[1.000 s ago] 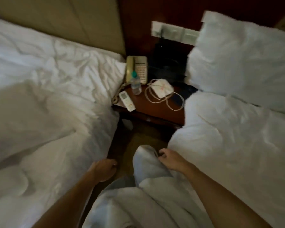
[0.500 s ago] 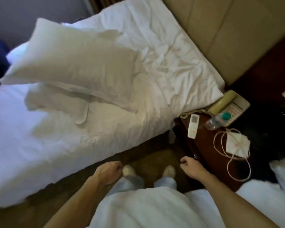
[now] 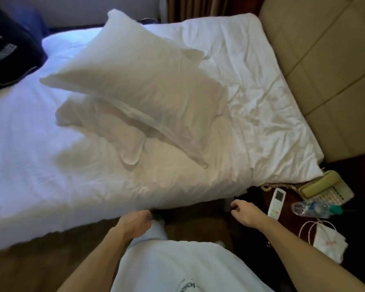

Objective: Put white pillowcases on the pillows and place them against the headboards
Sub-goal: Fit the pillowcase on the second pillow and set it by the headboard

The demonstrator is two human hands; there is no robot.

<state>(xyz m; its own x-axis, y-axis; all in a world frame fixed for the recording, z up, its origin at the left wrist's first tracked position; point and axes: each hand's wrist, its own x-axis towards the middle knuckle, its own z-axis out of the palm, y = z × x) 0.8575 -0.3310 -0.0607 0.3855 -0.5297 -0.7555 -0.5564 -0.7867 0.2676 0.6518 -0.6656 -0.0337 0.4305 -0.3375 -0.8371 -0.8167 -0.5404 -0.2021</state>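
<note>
here, in the head view, a white pillow [image 3: 135, 81] lies slantwise on the bed [image 3: 40, 165], well apart from the padded headboard [image 3: 325, 70] at the right. beneath its lower edge a flat white pillowcase [image 3: 105, 131] is spread on the rumpled sheet, partly covered by the pillow. a dark bag [image 3: 6, 51] sits at the far left edge of the bed.

the left hand [image 3: 135, 225] hangs low just beside the near edge of the mattress, fingers curled inward in a loose fist, holding nothing that can be seen. the right hand [image 3: 246, 212] hovers near the mattress corner, beside the counter [image 3: 287, 224], its fingers bent and slightly parted, also holding nothing. neither hand touches the pillow or the pillowcase.

on the dark wooden counter between bed and view edge lie a white remote control [image 3: 276, 203], a clear water bottle [image 3: 316, 209] on its side with a green cap, a beige telephone [image 3: 322, 186] with its coiled cord against the sheet, and a small white pouch [image 3: 329, 245] with a looped cord. the person's light shirt [image 3: 177, 268] fills the bottom of the view.
</note>
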